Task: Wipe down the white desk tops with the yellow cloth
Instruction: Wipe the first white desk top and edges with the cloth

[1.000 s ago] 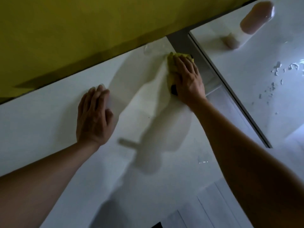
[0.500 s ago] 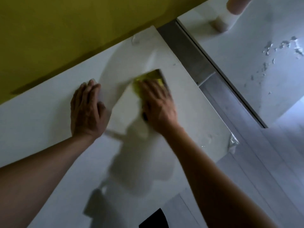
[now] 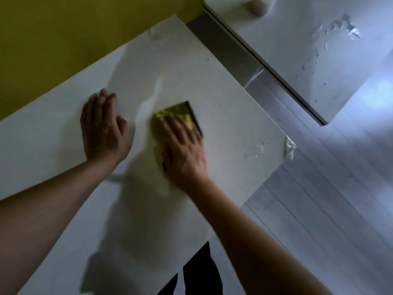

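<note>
the white worktop [image 3: 223, 99] runs along a yellow wall [image 3: 63, 28] at its far edge, with its right edge and near right corner in view. the left hand [image 3: 102, 128] lies flat on the worktop, palm down, fingers straight and together, pointing toward the far edge; its grip holds nothing. the right hand [image 3: 182, 150] lies palm down on the yellow cloth [image 3: 176, 110], just beside the left hand and toward the right edge. its fingers are extended over the cloth and press it onto the surface; the grip is flat rather than curled round the cloth. the cloth's far portion shows beyond the fingertips, with a dark edge along its right side. the right hand and cloth are blurred. a patch of wet droplets [image 3: 255, 150] sits near the near right corner, where a peeled strip of clear film [image 3: 289, 147] hangs off the corner. a second white worktop [image 3: 297, 50] stands to the right across a gap, carrying scattered droplets [image 3: 344, 28]. pale plank flooring [image 3: 329, 199] shows below.
</note>
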The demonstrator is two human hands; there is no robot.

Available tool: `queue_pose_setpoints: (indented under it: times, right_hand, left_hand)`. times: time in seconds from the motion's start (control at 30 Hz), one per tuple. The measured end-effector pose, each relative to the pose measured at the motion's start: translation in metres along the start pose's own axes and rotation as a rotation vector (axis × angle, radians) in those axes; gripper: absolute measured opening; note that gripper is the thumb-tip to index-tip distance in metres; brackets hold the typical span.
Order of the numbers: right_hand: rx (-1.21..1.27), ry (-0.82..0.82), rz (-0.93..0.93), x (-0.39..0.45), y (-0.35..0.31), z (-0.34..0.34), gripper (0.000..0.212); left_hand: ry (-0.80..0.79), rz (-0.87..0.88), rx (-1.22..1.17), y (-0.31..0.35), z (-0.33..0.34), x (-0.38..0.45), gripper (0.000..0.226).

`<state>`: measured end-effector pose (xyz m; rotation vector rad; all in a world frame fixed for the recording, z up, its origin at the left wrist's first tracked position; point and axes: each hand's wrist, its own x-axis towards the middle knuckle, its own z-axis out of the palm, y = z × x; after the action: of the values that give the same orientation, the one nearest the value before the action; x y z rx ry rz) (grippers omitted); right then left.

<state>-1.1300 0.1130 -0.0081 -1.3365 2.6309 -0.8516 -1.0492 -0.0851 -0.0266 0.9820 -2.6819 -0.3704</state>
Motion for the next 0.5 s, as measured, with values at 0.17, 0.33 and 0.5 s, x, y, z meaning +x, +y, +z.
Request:
queue_pose_setpoints:
  times: [0.17,0.33,0.5]
  right_hand:
    - [0.021,-0.040,-0.180,-0.029,0.010,-0.008,0.051]
    - [-0.109,0.059,0.148,-0.036,0.090,-0.055,0.055]
    - [-0.174,0.071,0.501,-0.039,0.130,-0.092,0.055]
  left_hand:
    - [-0.016,0.051,0.032,0.004,-0.006,-0.008,0.062]
    - [-0.121,0.249,-0.022,0.046,-0.006,-0.067,0.066]
    - [-0.222,0.467,-0.071,0.097,0.009,-0.138,0.061]
